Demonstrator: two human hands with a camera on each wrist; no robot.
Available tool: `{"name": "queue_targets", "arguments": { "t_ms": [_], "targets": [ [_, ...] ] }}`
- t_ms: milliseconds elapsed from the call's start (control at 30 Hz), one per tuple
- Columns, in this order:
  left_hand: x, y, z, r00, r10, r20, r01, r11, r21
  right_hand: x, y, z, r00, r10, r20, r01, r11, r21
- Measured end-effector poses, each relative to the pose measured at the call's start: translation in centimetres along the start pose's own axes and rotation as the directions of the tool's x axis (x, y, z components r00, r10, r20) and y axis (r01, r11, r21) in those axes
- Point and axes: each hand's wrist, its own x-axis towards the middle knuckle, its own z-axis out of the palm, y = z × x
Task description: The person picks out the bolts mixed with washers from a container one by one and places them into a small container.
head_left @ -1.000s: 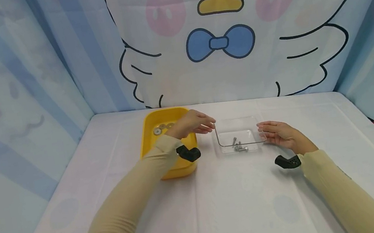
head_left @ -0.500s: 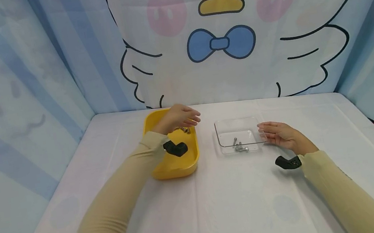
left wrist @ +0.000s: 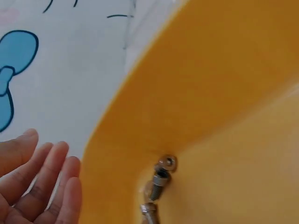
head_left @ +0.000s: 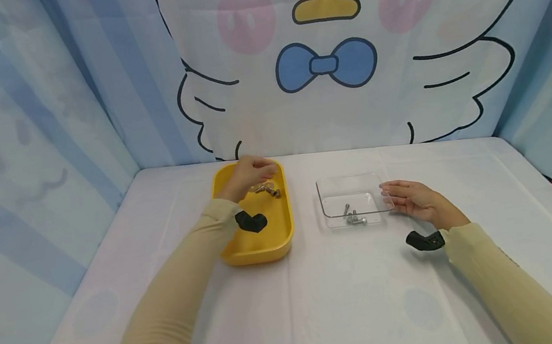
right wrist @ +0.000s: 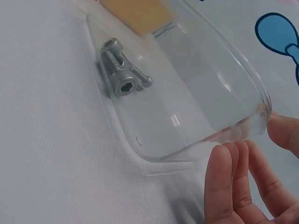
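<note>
My left hand (head_left: 252, 173) hovers over the far end of the yellow tray (head_left: 261, 251), fingers loose and slightly bent. Below it, metal screws (left wrist: 160, 179) lie along the tray wall, with washers (head_left: 267, 186) among them. The left wrist view shows nothing between the thumb and fingers of this hand. My right hand (head_left: 416, 201) rests at the right side of a clear plastic box (head_left: 348, 176), fairly straight fingers (right wrist: 219, 177) at its outer wall and the thumb near the rim corner. Several silver socket-head screws (right wrist: 122, 70) lie inside the box.
The tray and the box stand side by side on a white cloth-covered table (head_left: 360, 302), with a gap between them. Behind rises a printed curtain (head_left: 331, 110) with a cartoon figure. Black wrist cameras (head_left: 251, 221) are strapped to both forearms.
My left hand has moved leftward from the clear box's left rim to over the yellow tray, uncovering screws there. My right hand and the box have stayed in place.
</note>
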Motion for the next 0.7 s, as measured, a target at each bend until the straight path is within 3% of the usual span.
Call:
{"name": "queue_targets", "arguments": {
  "t_ms": [200,333,467,700],
  "targets": [
    [1.0,-2.3,0.3,0.992,0.042,-0.116,-0.042,0.999,-0.005,0.0,0.0,0.0,1.000,0.006,0.003,-0.006,1.000,0.006],
    [1.3,-3.1,0.4,0.984,0.014,-0.176,-0.019,0.999,-0.032,0.0,0.1,0.1,1.000,-0.001,0.016,0.001,1.000,0.014],
    [1.4,-3.7,0.3,0.978,-0.028,-0.208,0.021,0.999,-0.036,-0.1,0.1,0.1,1.000,-0.009,0.021,0.009,1.000,0.003],
    [1.6,-4.7,-0.2,0.976,-0.026,-0.218,0.047,0.995,0.089,-0.2,0.0,0.1,1.000,-0.014,0.012,0.014,1.000,0.027]
  ]
}}
